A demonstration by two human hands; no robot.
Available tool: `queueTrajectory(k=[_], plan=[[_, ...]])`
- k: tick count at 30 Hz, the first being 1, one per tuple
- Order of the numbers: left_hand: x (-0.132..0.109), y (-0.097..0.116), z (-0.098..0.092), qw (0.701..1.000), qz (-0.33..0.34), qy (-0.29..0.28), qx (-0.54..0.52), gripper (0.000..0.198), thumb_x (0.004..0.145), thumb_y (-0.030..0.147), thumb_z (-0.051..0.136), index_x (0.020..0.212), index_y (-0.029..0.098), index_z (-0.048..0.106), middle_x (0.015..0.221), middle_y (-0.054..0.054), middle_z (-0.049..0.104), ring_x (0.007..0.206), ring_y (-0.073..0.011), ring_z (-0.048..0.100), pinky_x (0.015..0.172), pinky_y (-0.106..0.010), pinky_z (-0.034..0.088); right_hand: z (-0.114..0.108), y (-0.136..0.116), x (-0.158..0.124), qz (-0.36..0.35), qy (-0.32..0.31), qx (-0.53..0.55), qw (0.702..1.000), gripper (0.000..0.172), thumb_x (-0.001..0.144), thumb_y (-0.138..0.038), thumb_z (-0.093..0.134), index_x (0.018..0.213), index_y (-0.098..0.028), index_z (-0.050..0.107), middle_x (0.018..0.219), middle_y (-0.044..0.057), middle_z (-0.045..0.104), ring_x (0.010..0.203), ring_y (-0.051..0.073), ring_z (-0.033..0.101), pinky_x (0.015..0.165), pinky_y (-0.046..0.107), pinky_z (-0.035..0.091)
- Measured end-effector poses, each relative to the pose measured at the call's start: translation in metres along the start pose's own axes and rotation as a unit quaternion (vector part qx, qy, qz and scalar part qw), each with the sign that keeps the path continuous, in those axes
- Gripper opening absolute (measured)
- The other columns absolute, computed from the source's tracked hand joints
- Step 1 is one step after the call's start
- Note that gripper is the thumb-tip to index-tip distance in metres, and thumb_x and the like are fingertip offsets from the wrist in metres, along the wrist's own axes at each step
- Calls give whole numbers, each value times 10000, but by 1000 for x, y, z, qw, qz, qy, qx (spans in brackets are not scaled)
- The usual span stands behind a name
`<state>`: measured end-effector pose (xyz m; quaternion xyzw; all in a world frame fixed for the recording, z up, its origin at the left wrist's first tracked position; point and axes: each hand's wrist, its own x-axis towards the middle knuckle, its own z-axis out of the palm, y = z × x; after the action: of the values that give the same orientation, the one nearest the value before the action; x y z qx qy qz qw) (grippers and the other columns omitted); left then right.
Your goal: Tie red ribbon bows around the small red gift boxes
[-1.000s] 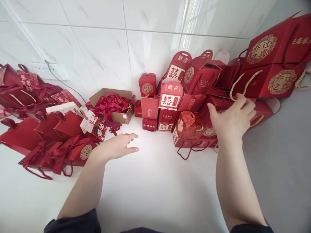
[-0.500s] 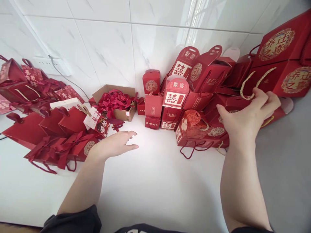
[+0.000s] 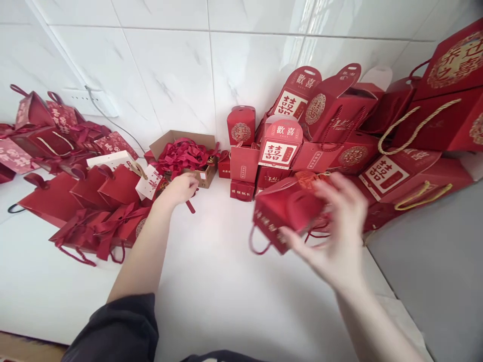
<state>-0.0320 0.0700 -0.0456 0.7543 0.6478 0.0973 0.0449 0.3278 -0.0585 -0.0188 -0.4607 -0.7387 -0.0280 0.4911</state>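
Observation:
My right hand (image 3: 339, 236), smeared by motion, grips a red gift box (image 3: 269, 211) with gold lettering and a dark red cord handle. The box is tilted and held above the white table. My left hand (image 3: 181, 189) is closed, its fingers pinched down in front of the cardboard box (image 3: 194, 178) of red ribbons. A dark red ribbon strip (image 3: 190, 206) sticks out from under those fingers; its other end is hidden. Close to the left wrist is a white printed gift box (image 3: 150, 183).
Red gift boxes (image 3: 279, 151) are stacked against the tiled wall and to the right, where larger ones (image 3: 433, 118) have rope handles. Several red boxes tied with bows (image 3: 109, 229) stand at left. A cable runs from a wall socket strip (image 3: 90, 100).
My right hand has taken a red gift box off the right-hand stack and brought it left, toward the middle. My left hand has moved slightly up and its fingers have closed near the ribbon box.

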Motion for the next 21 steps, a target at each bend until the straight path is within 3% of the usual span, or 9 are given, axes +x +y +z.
queueTrajectory(k=[3, 6, 10, 14, 18, 21], plan=[[28, -6, 9, 993, -15, 114, 23, 389, 904, 250, 375, 1148, 183, 671, 1434, -58, 492, 1293, -274, 433, 1058, -390, 360, 55, -1, -38, 23, -96, 116, 988, 765, 743, -382, 748, 1400, -253, 377, 1525, 148, 215, 1318, 335, 399, 1068, 545, 396], [47, -7, 10, 982, -10, 179, 53, 310, 892, 239, 435, 1081, 208, 679, 1347, -71, 570, 1240, -300, 449, 1009, -458, 347, 84, 5, -74, -1, -159, 169, 973, 698, 793, -350, 712, 1398, -251, 378, 1558, 151, 141, 1305, 315, 423, 1064, 509, 414], [63, -10, 10, 983, -12, 170, 63, 227, 843, 244, 557, 1046, 185, 638, 1077, -118, 699, 1109, -297, 534, 1004, -471, 297, 82, 11, -90, -26, -245, 135, 960, 672, 846, -404, 656, 1421, -229, 356, 1571, 167, 115, 1406, 353, 278, 1084, 554, 370], [70, -6, 7, 981, -42, 189, 24, 294, 802, 264, 635, 1082, 177, 603, 997, -112, 728, 1070, -287, 578, 1002, -457, 315, 70, 12, -79, -27, -224, 115, 967, 610, 870, -387, 627, 1396, -214, 370, 1554, 175, 180, 1423, 348, 248, 1108, 581, 317], [54, 17, -5, 950, -62, 239, -193, 375, 765, 324, 699, 1111, 198, 629, 894, -59, 744, 898, -216, 678, 906, -354, 459, 62, 12, -58, 6, -168, 127, 978, 489, 899, -290, 588, 1352, -236, 411, 1531, 144, 257, 1403, 302, 301, 1102, 520, 346], [27, 42, -16, 916, -4, 222, -333, 409, 786, 376, 676, 1155, 199, 651, 877, -57, 753, 875, -216, 699, 835, -329, 523, 56, 9, -38, 44, -124, 161, 978, 413, 902, -270, 582, 1298, -244, 465, 1491, 121, 344, 1370, 283, 354, 1086, 488, 365]])
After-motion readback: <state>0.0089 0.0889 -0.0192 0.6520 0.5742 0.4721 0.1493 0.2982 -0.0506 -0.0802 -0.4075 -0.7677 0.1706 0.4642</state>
